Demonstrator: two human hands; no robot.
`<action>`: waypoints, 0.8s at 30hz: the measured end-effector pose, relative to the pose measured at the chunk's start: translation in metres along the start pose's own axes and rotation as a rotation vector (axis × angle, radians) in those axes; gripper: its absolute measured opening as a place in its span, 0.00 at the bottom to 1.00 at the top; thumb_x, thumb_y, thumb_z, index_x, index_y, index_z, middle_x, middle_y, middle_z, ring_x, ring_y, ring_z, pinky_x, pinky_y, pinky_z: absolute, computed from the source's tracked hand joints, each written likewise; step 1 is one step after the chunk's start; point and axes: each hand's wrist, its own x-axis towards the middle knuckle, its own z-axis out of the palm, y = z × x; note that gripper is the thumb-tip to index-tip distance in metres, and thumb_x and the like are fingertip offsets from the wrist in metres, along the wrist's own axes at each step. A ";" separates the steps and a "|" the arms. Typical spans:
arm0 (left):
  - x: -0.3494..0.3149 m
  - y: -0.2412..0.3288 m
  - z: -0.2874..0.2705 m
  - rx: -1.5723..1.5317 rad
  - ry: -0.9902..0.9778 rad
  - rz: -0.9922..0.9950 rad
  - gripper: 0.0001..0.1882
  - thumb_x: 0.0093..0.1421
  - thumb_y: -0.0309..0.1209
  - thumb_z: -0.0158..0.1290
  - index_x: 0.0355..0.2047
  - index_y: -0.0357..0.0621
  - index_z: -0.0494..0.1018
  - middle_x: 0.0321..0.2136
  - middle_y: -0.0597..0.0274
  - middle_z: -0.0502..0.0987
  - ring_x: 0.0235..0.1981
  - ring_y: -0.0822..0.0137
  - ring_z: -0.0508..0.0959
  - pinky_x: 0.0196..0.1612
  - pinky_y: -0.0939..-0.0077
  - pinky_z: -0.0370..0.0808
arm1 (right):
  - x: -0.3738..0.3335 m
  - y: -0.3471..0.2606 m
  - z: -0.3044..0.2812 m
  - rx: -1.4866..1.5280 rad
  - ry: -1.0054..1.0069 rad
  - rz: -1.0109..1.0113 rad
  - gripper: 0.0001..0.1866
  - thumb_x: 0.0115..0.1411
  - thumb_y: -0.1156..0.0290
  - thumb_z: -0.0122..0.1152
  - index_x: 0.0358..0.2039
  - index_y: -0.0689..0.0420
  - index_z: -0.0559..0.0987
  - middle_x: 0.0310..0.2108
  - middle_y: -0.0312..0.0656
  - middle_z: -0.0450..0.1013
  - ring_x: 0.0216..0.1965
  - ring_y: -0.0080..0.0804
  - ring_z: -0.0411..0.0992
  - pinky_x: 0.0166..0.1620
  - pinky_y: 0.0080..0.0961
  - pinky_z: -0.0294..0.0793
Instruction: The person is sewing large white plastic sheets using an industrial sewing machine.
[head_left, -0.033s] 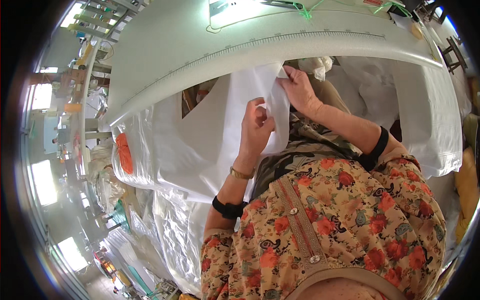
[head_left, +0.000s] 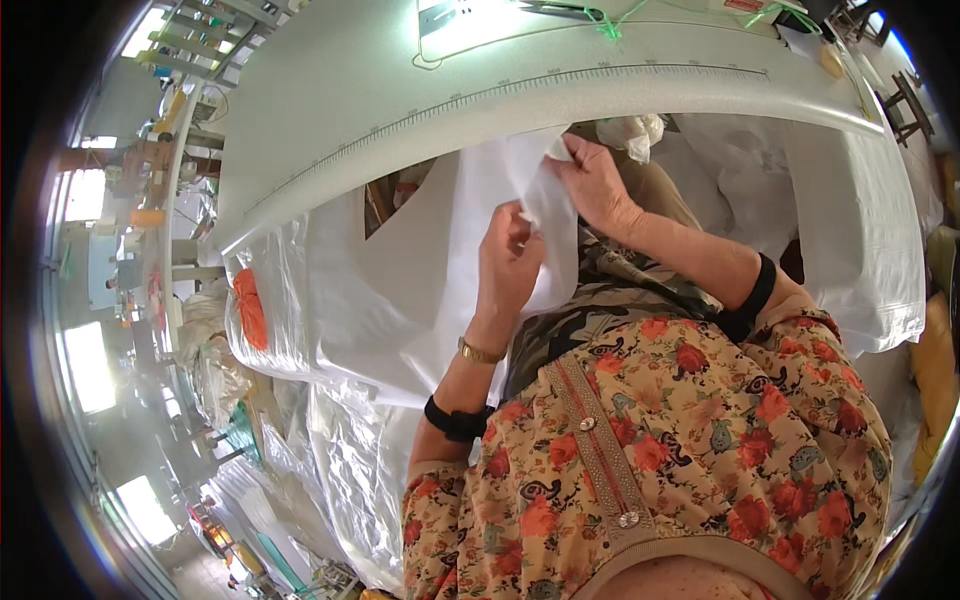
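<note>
A white sheet of thin fabric or film [head_left: 390, 290] hangs from under the table's front edge and drapes across my lap. My right hand [head_left: 600, 188] pinches its upper right edge between thumb and fingers, just below the table. Lower and to the left, my left hand [head_left: 511, 258] has its fingers curled in with the fingertips at a small fold of the same sheet. The sheet between the hands is lifted and slightly creased. What lies under the left fingertips is partly hidden.
Ahead lies a pale worktable [head_left: 350, 90] with a printed ruler scale. Scissors [head_left: 565, 10] and green string [head_left: 608, 24] lie at its far side. An orange tied bundle [head_left: 250, 308] sits on plastic wrapping at left. More white sheeting [head_left: 858, 235] hangs at right.
My left hand's fingers have drawn closer together against the sheet, and the hand has shifted slightly. The right hand has barely moved, keeping its pinch.
</note>
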 end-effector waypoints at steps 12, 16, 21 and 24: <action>-0.038 0.029 -0.034 0.350 0.152 0.318 0.07 0.53 0.19 0.49 0.34 0.35 0.71 0.33 0.62 0.73 0.32 0.71 0.73 0.36 0.79 0.71 | -0.044 -0.059 0.018 -0.341 -0.269 -0.379 0.05 0.60 0.71 0.54 0.31 0.59 0.72 0.22 0.47 0.68 0.27 0.39 0.71 0.36 0.31 0.72; -0.052 0.090 -0.086 -0.092 0.431 0.165 0.12 0.55 0.28 0.41 0.34 0.35 0.70 0.37 0.58 0.70 0.39 0.68 0.71 0.46 0.73 0.70 | -0.039 -0.069 -0.025 -0.472 -0.294 -0.731 0.05 0.52 0.78 0.56 0.30 0.59 0.71 0.25 0.47 0.70 0.33 0.51 0.71 0.43 0.40 0.72; -0.065 0.181 -0.130 0.538 0.206 0.348 0.06 0.59 0.23 0.45 0.32 0.34 0.71 0.29 0.63 0.71 0.31 0.75 0.68 0.38 0.79 0.66 | -0.046 -0.039 -0.104 -0.837 -0.133 -0.497 0.13 0.46 0.81 0.58 0.35 0.57 0.75 0.30 0.52 0.74 0.37 0.51 0.72 0.51 0.42 0.70; -0.051 0.221 -0.162 1.128 0.229 0.300 0.04 0.60 0.24 0.51 0.31 0.35 0.73 0.27 0.67 0.73 0.31 0.78 0.70 0.37 0.80 0.67 | -0.056 -0.001 -0.139 -0.652 0.082 -0.349 0.15 0.51 0.79 0.54 0.41 0.61 0.77 0.28 0.56 0.74 0.37 0.53 0.73 0.50 0.40 0.70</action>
